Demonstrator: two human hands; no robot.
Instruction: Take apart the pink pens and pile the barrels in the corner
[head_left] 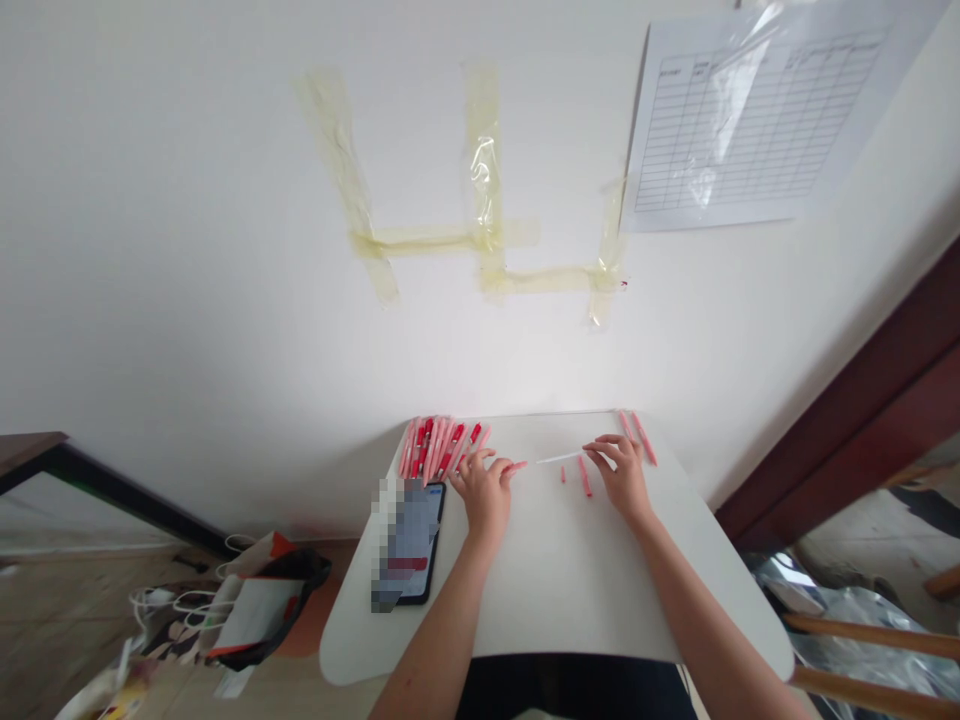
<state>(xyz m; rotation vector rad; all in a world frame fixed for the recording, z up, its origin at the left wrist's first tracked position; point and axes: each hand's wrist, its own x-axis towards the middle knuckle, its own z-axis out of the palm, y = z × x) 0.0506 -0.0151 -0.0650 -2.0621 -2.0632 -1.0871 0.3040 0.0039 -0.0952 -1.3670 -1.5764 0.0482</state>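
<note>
My left hand (484, 490) is closed on a pink pen barrel (517, 467) whose end points right. Between the thumb and fingers of my right hand (619, 472) is a thin white pen refill (556, 458), held level with its tip toward the barrel but apart from it. Under and beside the refill, a small pink pen tip piece (563, 475) and a longer pink pen part (585, 477) lie on the white table (555, 590). Two pink pens (643, 440) rest at the back right, beyond my right hand.
Several pink and red pens (431, 450) lie in a bunch at the back left. A phone (420, 550), partly blurred out, lies on the left. The wall (525, 370) borders the table's back edge. A bag (262, 600) with cables stands on the floor at left.
</note>
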